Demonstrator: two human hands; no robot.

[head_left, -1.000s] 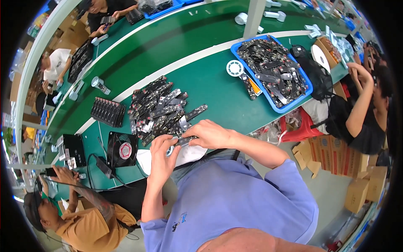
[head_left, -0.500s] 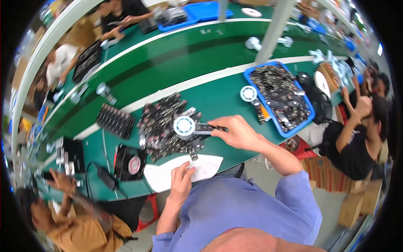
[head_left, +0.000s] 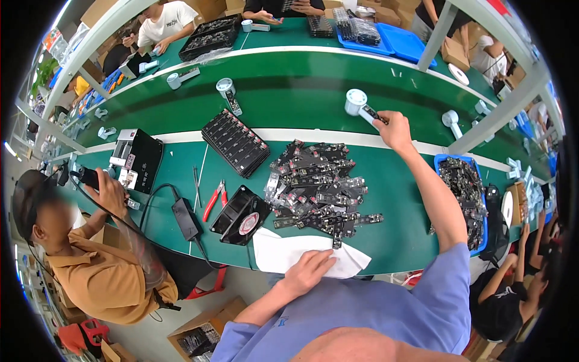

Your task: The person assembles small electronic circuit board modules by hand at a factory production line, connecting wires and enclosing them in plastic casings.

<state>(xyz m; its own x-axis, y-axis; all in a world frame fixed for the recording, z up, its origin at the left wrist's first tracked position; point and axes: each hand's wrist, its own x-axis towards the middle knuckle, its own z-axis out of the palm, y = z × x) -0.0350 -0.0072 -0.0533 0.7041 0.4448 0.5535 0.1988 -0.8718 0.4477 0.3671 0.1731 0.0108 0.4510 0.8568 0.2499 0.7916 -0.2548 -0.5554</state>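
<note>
My right hand (head_left: 395, 130) is stretched out over the green conveyor belt (head_left: 289, 90), closed round the handle of a light-blue round-headed housing (head_left: 357, 101). A dark strip, apparently a circuit board, lies along that handle. My left hand (head_left: 309, 271) rests on a crumpled white sheet (head_left: 274, 250) at the bench's near edge, fingers extended and seemingly holding nothing. Just beyond its fingertips spreads a heap of narrow black circuit boards (head_left: 319, 187). A stack of black board panels (head_left: 235, 143) stands left of the heap.
Similar housings (head_left: 451, 123) lie along the belt behind a white rail. A blue tray (head_left: 477, 247) of small boards is at right. Left are a black fan (head_left: 241, 216), red-handled pliers (head_left: 215, 199), and a power adapter (head_left: 187, 220). A co-worker (head_left: 105, 265) sits at left.
My right hand has carried the housing from above the board heap out over the belt. My left hand stays on the white sheet. The whole view has swung left.
</note>
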